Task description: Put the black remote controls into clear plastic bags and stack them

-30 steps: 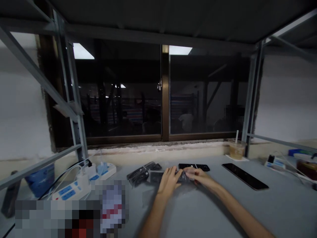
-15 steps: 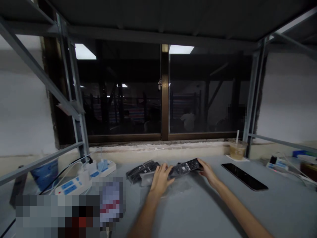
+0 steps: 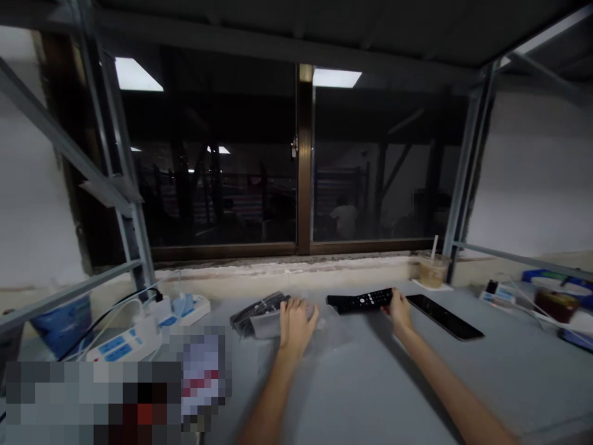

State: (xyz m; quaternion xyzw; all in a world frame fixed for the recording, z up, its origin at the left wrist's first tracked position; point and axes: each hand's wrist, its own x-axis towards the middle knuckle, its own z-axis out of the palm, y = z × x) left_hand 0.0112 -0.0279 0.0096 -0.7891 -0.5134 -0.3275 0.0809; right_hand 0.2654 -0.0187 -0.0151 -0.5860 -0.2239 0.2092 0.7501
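A black remote control [image 3: 359, 301] is gripped at its right end by my right hand [image 3: 399, 312], its buttons facing up, just above the table. My left hand [image 3: 296, 324] has its fingers curled over a crumpled clear plastic bag [image 3: 331, 330], which spreads out to the right of it. Beside the left fingers lie more dark remotes [image 3: 257, 312] in clear wrapping; how many I cannot tell. A black smartphone [image 3: 445, 316] lies flat on the table, right of my right hand.
A plastic cup [image 3: 433, 272] with a straw stands at the back right. White power strips [image 3: 125, 346] with cables and a blue container [image 3: 62, 324] are at the left. Metal frame posts [image 3: 463, 167] flank the window. Small items and cables lie far right.
My right hand has moved right with the remote, which is now clear of the plastic bag and apart from my left hand. The left hand stays by the wrapped remotes. The view has shifted slightly.
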